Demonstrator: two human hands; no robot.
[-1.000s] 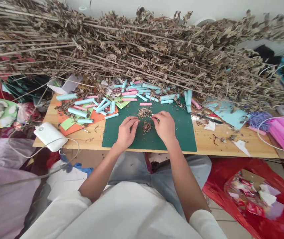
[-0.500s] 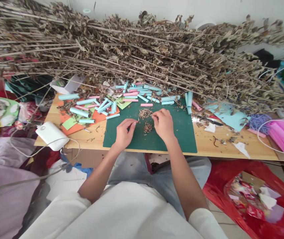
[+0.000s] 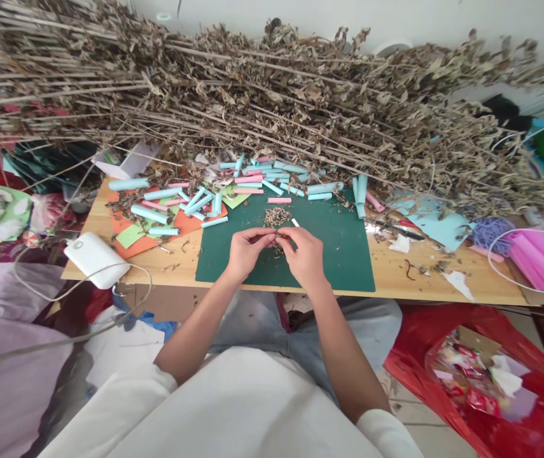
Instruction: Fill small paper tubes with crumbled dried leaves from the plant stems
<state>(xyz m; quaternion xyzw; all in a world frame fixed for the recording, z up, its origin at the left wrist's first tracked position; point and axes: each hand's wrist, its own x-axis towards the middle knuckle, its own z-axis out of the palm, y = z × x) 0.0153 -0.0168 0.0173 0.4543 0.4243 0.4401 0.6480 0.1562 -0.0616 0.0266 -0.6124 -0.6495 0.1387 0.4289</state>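
Note:
My left hand (image 3: 244, 253) and my right hand (image 3: 306, 254) meet fingertip to fingertip over the green cutting mat (image 3: 343, 254). Both pinch together at a small clump of dried plant bits between them; what exactly each holds is too small to name. A small heap of dried crumbs (image 3: 275, 217) lies on the mat just beyond my fingers. A tiny white scrap (image 3: 295, 222) lies beside my right fingers.
A big pile of dried leafy stalks (image 3: 272, 102) covers the back of the wooden table (image 3: 415, 273). Several rolled blue and pink paper tubes (image 3: 252, 181) lie behind the mat. White device with cable (image 3: 94, 259) at left; pink rolls (image 3: 539, 261) right; red bag (image 3: 481, 375) on the floor.
My hands drew together from either side of the near crumb heap and now pinch at it above the mat. The right hand shifted left and nearer to me.

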